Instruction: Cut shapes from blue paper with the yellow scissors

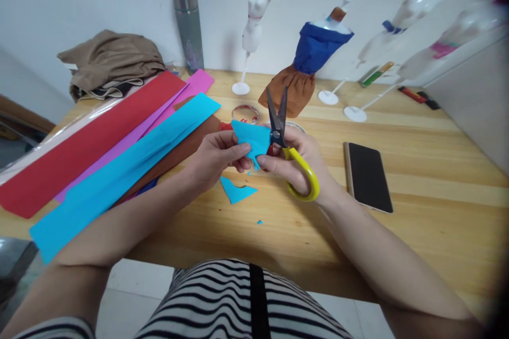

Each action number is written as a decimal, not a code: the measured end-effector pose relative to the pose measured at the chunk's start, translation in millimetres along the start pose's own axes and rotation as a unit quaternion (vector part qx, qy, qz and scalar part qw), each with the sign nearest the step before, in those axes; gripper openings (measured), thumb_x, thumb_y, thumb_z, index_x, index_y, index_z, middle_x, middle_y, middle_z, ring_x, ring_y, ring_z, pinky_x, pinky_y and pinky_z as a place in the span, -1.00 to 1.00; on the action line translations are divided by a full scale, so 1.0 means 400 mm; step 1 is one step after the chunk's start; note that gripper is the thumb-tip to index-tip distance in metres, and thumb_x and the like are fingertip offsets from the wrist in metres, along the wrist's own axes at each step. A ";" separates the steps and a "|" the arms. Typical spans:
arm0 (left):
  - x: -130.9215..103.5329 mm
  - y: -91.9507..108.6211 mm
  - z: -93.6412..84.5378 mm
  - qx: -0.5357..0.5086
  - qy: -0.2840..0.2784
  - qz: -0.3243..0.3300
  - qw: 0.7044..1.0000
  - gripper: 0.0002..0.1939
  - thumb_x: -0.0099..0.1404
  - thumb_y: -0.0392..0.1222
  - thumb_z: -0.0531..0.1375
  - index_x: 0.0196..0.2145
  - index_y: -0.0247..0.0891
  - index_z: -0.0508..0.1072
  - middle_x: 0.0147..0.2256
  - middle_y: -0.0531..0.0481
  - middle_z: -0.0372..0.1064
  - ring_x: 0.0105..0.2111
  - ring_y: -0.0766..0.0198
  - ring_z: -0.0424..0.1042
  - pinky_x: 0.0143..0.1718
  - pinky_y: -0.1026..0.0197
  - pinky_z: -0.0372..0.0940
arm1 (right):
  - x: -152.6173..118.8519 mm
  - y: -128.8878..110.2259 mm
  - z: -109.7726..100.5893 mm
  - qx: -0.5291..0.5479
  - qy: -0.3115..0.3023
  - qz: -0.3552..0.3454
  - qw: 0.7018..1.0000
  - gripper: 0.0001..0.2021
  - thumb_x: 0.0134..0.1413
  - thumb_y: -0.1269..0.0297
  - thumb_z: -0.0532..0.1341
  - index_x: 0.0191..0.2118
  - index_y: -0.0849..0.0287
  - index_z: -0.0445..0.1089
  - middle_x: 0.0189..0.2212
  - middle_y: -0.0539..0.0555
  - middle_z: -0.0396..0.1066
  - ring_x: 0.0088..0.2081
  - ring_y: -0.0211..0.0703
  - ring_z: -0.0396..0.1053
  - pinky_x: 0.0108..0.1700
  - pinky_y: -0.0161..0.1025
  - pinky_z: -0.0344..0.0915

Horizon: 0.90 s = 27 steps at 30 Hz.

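Between my two hands is a small blue paper piece [252, 136], raised above the wooden table. My left hand [218, 156] pinches its left side between thumb and fingers. The scissors [296, 161], with yellow handles and dark blades partly apart and pointing away from me, hang in my right hand [302, 156]. That hand's thumb also touches the lower right edge of the blue piece. Below my hands a blue offcut [236, 192] lies on the table, with a tiny blue scrap [260, 222] nearer to me.
Long crepe paper strips, blue [131, 164] and red [99, 135], lie at the left. Behind stand a thermos [187, 26], brown cloth [115, 61] and several white mannequins, one wearing a blue and brown dress [322, 45]. A phone [368, 176] lies at the right.
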<state>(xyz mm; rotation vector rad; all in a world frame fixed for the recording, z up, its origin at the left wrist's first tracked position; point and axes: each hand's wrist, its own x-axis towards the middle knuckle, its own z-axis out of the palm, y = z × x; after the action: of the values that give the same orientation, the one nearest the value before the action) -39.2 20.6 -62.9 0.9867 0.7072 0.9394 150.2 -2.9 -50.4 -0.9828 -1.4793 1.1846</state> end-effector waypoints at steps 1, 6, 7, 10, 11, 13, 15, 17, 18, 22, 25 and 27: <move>0.000 0.000 0.000 0.002 0.003 0.000 1.000 -0.71 0.03 -0.10 0.60 -0.44 -0.28 0.64 -0.54 0.00 0.58 -0.58 0.36 0.50 -0.53 0.36 0.38 | 0.000 0.000 -0.001 -0.005 -0.002 -0.003 1.000 -0.59 -0.04 0.28 0.46 -0.02 0.14 0.47 -0.39 -0.08 0.46 -0.43 -0.27 0.29 -0.34 -0.22 0.34; -0.001 -0.002 0.000 0.005 0.010 0.001 1.000 -0.69 0.02 -0.07 0.60 -0.43 -0.28 0.64 -0.54 0.00 0.57 -0.58 0.35 0.50 -0.52 0.34 0.38 | -0.007 0.009 -0.003 -0.057 0.028 -0.046 0.997 -0.55 0.03 0.24 0.49 0.06 0.10 0.50 -0.21 0.04 0.59 -0.27 -0.13 0.47 -0.20 -0.13 0.47; -0.001 -0.002 0.001 0.000 0.011 0.005 1.000 -0.69 0.02 -0.07 0.60 -0.44 -0.29 0.63 -0.54 0.00 0.57 -0.58 0.36 0.50 -0.51 0.34 0.39 | -0.010 0.011 -0.003 -0.065 0.032 -0.053 0.996 -0.54 0.05 0.22 0.50 0.08 0.10 0.50 -0.22 0.05 0.59 -0.28 -0.13 0.47 -0.21 -0.13 0.47; 0.005 0.000 0.000 -0.012 0.022 0.023 0.999 -0.68 0.02 -0.06 0.61 -0.44 -0.29 0.63 -0.53 -0.01 0.58 -0.57 0.36 0.51 -0.51 0.35 0.39 | -0.016 0.012 0.001 -0.076 0.047 -0.070 0.994 -0.57 0.13 0.22 0.48 0.09 0.09 0.47 -0.34 -0.01 0.51 -0.35 -0.17 0.43 -0.27 -0.17 0.44; 0.007 0.002 -0.001 -0.013 0.029 0.031 0.999 -0.67 0.02 -0.06 0.61 -0.44 -0.29 0.62 -0.53 -0.01 0.58 -0.57 0.36 0.51 -0.51 0.35 0.38 | -0.018 0.010 0.002 -0.078 0.053 -0.077 0.993 -0.60 0.14 0.23 0.47 0.08 0.09 0.46 -0.36 -0.03 0.50 -0.36 -0.17 0.43 -0.28 -0.18 0.43; 0.012 0.007 -0.004 -0.014 0.045 0.050 0.998 -0.67 0.02 -0.06 0.61 -0.45 -0.29 0.61 -0.53 0.00 0.58 -0.57 0.36 0.50 -0.51 0.34 0.38 | -0.021 0.002 0.003 -0.084 0.054 -0.084 0.991 -0.67 0.17 0.22 0.46 0.01 0.09 0.45 -0.39 -0.04 0.46 -0.36 -0.19 0.42 -0.29 -0.20 0.40; 0.014 0.013 -0.007 -0.011 0.060 0.069 0.996 -0.65 0.03 -0.05 0.61 -0.47 -0.29 0.58 -0.54 0.02 0.56 -0.57 0.36 0.50 -0.50 0.34 0.38 | -0.021 -0.008 0.003 -0.085 0.031 -0.069 0.994 -0.72 0.19 0.14 0.46 -0.08 0.10 0.45 -0.42 -0.05 0.41 -0.39 -0.21 0.36 -0.33 -0.22 0.33; 0.015 0.019 -0.010 -0.005 0.078 0.080 0.994 -0.62 0.04 -0.06 0.61 -0.49 -0.28 0.52 -0.55 0.04 0.55 -0.56 0.34 0.52 -0.49 0.33 0.39 | -0.020 -0.016 0.003 -0.071 -0.022 -0.040 0.996 -0.69 0.20 0.02 0.45 -0.15 0.10 0.45 -0.46 -0.06 0.35 -0.43 -0.22 0.27 -0.38 -0.23 0.25; 0.015 0.022 -0.010 -0.005 0.088 0.085 0.993 -0.61 0.03 -0.07 0.61 -0.50 -0.27 0.49 -0.56 0.04 0.54 -0.55 0.33 0.54 -0.49 0.33 0.39 | -0.019 -0.017 0.003 -0.060 -0.053 -0.021 0.997 -0.66 0.20 -0.03 0.45 -0.17 0.10 0.45 -0.48 -0.06 0.33 -0.45 -0.22 0.24 -0.41 -0.23 0.21; 0.017 0.030 -0.013 -0.025 0.103 0.105 0.989 -0.59 0.02 -0.08 0.61 -0.50 -0.27 0.47 -0.55 0.07 0.54 -0.56 0.34 0.53 -0.48 0.32 0.41 | -0.020 -0.010 0.001 -0.028 -0.128 0.046 0.990 -0.55 0.20 -0.21 0.40 -0.14 0.09 0.43 -0.47 -0.06 0.36 -0.50 -0.25 0.22 -0.48 -0.25 0.18; 0.020 0.042 -0.018 -0.031 0.113 0.123 0.985 -0.59 0.02 -0.06 0.61 -0.48 -0.27 0.48 -0.56 0.08 0.52 -0.56 0.33 0.53 -0.48 0.31 0.41 | -0.022 0.000 -0.002 -0.034 -0.137 0.058 0.988 -0.51 0.23 -0.26 0.36 -0.13 0.12 0.45 -0.46 -0.04 0.38 -0.50 -0.26 0.23 -0.47 -0.25 0.19; 0.023 0.053 -0.023 -0.028 0.133 0.129 0.982 -0.58 0.05 -0.06 0.61 -0.47 -0.26 0.46 -0.57 0.09 0.50 -0.55 0.32 0.54 -0.48 0.30 0.42 | -0.023 0.006 -0.003 -0.039 -0.140 0.063 0.987 -0.52 0.24 -0.24 0.36 -0.12 0.14 0.46 -0.45 -0.03 0.38 -0.49 -0.26 0.23 -0.45 -0.25 0.20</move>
<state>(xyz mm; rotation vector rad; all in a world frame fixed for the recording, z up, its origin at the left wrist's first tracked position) -49.9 37.3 -47.9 0.9258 0.7827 1.3300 153.5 -10.8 -54.4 -1.0042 -1.7156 1.4099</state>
